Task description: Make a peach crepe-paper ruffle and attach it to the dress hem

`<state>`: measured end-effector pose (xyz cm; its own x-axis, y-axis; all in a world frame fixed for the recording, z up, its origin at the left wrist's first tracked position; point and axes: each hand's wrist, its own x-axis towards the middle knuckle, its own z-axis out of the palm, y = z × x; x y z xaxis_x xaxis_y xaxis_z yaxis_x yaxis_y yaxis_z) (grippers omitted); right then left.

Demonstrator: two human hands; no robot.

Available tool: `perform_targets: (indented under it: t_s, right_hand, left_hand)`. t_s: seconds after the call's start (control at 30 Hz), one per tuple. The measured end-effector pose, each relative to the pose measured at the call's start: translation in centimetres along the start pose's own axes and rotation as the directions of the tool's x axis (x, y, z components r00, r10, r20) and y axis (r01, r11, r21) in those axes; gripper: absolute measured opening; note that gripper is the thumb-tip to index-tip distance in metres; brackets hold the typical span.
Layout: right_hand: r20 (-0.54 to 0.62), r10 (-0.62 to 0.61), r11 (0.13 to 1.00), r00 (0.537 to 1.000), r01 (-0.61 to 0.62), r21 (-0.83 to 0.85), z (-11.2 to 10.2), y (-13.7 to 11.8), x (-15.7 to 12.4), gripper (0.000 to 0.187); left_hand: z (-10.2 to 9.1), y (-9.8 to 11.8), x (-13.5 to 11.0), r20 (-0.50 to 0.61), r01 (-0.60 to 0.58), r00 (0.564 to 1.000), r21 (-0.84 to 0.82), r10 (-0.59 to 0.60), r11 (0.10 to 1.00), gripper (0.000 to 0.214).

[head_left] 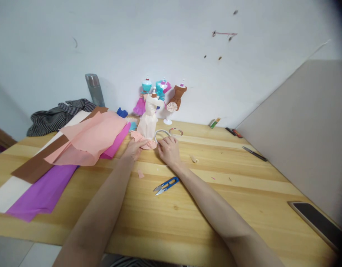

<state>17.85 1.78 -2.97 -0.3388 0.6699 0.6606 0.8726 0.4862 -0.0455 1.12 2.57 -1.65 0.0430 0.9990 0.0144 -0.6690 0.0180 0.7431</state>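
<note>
A small mannequin in a cream and peach paper dress (147, 122) stands at the far middle of the wooden table (187, 207). My left hand (135, 148) rests on the peach hem of the dress, fingers curled onto the paper. My right hand (169, 150) sits just right of the hem, fingers closed on the edge of a roll of white tape (161, 134). Blue thread snips (166, 185) lie on the table between my forearms.
Sheets of peach, pink, purple, brown and white paper (76, 148) cover the left side. More dressed mannequins (171, 97) stand by the wall. A tape ring (176, 131), a knife (254, 153), a phone (317, 221), striped cloth (59, 115) and a metal bottle (94, 90) are around.
</note>
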Motion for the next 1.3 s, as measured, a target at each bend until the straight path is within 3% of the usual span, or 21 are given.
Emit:
perform_targets:
  t_s: [0.43,0.63,0.83,1.3]
  right_hand:
    - [0.063,0.043,0.999,0.997,-0.044,0.018,0.0,-0.2,-0.1,0.016]
    - [0.141,0.173,0.963,0.975,-0.198,0.184,0.1,0.2,-0.2,0.015]
    - [0.143,0.241,0.92,0.96,-0.273,0.282,0.7,1.4,-0.2,0.016]
    - [0.131,0.256,0.849,0.958,-0.288,0.443,0.7,1.9,-0.3,0.012]
  left_hand:
    - [-0.8,-0.3,0.7,-0.001,0.023,1.0,0.009,-0.023,1.0,0.046]
    - [-1.0,-0.2,1.0,-0.021,0.013,1.0,0.002,-0.013,1.0,0.049]
    - [-1.0,0.0,1.0,-0.046,0.022,0.999,0.0,-0.022,1.0,0.044]
    - [-0.9,0.0,1.0,-0.079,0.028,0.996,-0.024,-0.03,0.999,0.034]
